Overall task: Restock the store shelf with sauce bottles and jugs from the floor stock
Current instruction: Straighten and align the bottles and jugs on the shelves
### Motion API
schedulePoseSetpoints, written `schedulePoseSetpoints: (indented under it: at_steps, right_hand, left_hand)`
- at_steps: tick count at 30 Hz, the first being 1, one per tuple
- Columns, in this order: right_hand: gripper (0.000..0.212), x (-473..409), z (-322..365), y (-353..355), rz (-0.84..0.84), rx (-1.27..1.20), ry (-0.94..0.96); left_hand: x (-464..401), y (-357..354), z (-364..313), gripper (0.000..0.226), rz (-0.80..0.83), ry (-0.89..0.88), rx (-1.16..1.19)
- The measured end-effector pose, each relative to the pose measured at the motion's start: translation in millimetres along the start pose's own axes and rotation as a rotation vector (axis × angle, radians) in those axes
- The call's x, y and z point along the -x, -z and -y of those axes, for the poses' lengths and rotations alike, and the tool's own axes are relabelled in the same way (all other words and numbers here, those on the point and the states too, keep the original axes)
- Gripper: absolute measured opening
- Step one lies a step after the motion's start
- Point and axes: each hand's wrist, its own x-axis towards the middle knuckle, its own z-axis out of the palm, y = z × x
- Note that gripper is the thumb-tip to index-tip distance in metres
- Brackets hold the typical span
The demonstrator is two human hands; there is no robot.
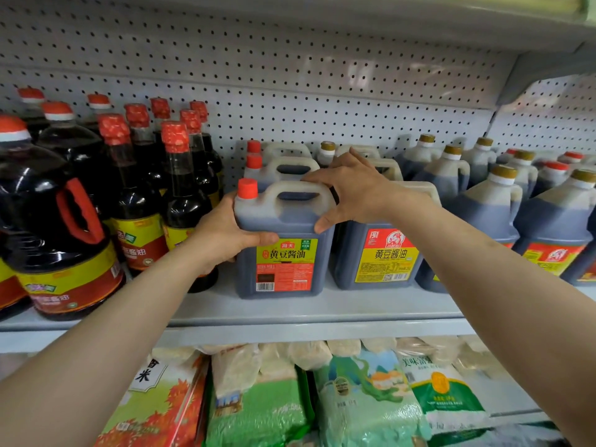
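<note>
Left of the hands, tall red-capped soy sauce bottles point(180, 201) crowded the shelf point(322, 309). The left hand point(225, 235) clasped the red-capped soy sauce jug point(283, 240) at its shoulder while the right hand point(351, 191) gripped its top corner, probably squaring it, label forward. It stood near the shelf's front edge with jugs behind, and the yellow-labelled jug point(380, 256) stood just right, leaving little room sideways.

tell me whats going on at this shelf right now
A person is stocking a store shelf with soy sauce. Both hands grip a red-capped jug standing at the shelf's front edge: the left hand holds its left side, the right hand its handle and right shoulder. Two similar red-capped jugs sit behind it. Tall red-capped bottles stand to its left, gold-capped jugs to its right. Rice bags fill the shelf below.
</note>
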Motion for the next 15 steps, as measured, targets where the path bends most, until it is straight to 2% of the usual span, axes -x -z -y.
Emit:
schedulePoseSetpoints:
  at_steps: [15]
  right_hand:
    - [0.089,7.3,1.8,3.5,0.002,0.041,-0.023]
  left_hand:
    - [-5.8,-5.6,-0.9,0.091,0.023,-0.065,-0.013]
